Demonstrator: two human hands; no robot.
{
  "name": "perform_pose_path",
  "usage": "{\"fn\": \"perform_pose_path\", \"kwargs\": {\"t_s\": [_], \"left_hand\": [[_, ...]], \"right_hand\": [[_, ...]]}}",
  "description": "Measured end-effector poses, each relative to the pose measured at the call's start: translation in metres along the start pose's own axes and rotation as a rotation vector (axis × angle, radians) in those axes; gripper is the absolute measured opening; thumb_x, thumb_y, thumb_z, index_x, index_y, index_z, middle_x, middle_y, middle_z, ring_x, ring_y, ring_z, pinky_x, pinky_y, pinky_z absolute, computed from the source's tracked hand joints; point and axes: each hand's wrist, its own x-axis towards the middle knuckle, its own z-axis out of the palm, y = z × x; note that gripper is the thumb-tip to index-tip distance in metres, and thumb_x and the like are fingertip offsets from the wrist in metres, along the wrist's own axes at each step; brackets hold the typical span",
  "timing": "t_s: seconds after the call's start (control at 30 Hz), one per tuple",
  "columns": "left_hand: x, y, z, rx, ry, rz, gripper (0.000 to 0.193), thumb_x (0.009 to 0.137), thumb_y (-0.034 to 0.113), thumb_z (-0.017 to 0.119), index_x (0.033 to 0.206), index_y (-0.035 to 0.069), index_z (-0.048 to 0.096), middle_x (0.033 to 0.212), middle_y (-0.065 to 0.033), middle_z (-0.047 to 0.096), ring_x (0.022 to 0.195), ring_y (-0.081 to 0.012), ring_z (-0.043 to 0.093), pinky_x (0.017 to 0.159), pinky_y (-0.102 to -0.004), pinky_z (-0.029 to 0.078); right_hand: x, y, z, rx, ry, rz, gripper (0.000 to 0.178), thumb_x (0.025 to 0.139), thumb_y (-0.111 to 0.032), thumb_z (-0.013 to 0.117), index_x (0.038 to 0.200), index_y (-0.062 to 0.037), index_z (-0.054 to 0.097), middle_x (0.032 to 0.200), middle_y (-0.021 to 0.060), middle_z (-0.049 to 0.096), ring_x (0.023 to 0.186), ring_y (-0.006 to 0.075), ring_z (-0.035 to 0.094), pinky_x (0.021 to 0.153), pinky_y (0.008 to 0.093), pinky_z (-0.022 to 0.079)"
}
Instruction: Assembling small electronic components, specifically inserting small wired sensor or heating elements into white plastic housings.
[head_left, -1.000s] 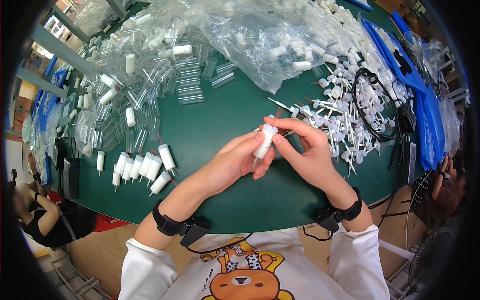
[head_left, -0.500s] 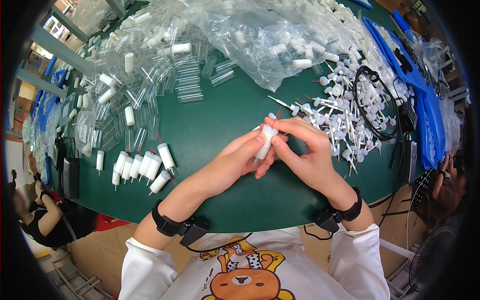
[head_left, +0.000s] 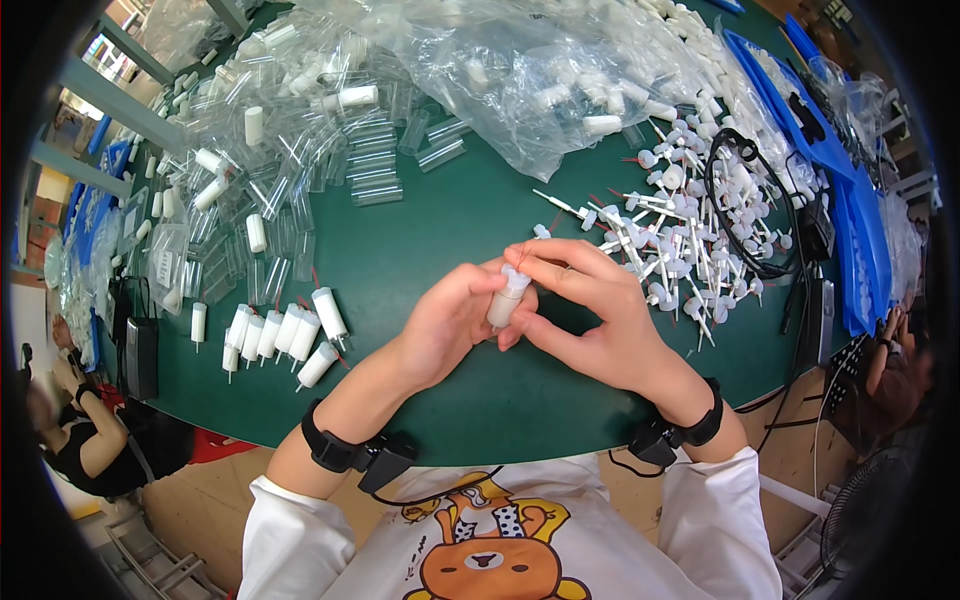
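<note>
My left hand (head_left: 437, 325) is closed round a white cylinder (head_left: 504, 305) in a clear tube, tilted over the front of the table. A frosted cap (head_left: 514, 277) sits at the cylinder's upper end, with thin red wires beside it. My right hand (head_left: 605, 315) is closed on the same piece: its fingertips are at the cap and wires, its thumb at the cylinder's side. To the left stands a group of similar white cylinders (head_left: 291, 330) with short pins. On the right lies a heap of white stems with frosted caps (head_left: 665, 230), some with red wires.
Loose clear tubes (head_left: 376, 165) and white plugs cover the back left of the green table (head_left: 440, 225). A clear plastic bag (head_left: 500, 85) lies at the back. Black cable (head_left: 712, 180) loops over the heap; blue trays (head_left: 860, 240) stand at right. Other people sit at both sides.
Both hands have shifted slightly left with the cylinder. My left thumb has moved up to the cap, and my right thumb is lower, so more of the cylinder's side shows.
</note>
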Motion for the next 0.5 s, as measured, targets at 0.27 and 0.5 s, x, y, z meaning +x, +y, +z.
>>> {"fn": "perform_pose_path", "kwargs": {"t_s": [0.27,0.5], "left_hand": [[0.004,0.003,0.01,0.024,0.1,-0.018,0.03,0.095,0.036,0.033,0.098,0.01,0.047,0.074,0.0016,0.045,0.062,-0.009,0.043,0.057,-0.0235,0.037],[0.004,0.011,0.007,-0.191,0.112,-0.024,0.022,0.094,0.03,0.036,0.101,0.011,0.045,0.072,0.0009,0.042,0.057,-0.0089,0.039,0.054,-0.0219,0.033]], "right_hand": [[-0.002,0.005,0.004,0.144,-0.016,0.048,0.05,0.073,-0.011,0.073,0.121,-0.0037,0.057,0.118,0.012,0.054,0.102,0.0235,0.058,0.086,0.0326,0.047],[-0.006,0.003,0.018,0.293,0.077,0.193,0.068,0.077,-0.012,0.071,0.135,-0.0032,0.037,0.112,0.0116,0.054,0.098,0.0183,0.056,0.081,0.0301,0.046]]}}
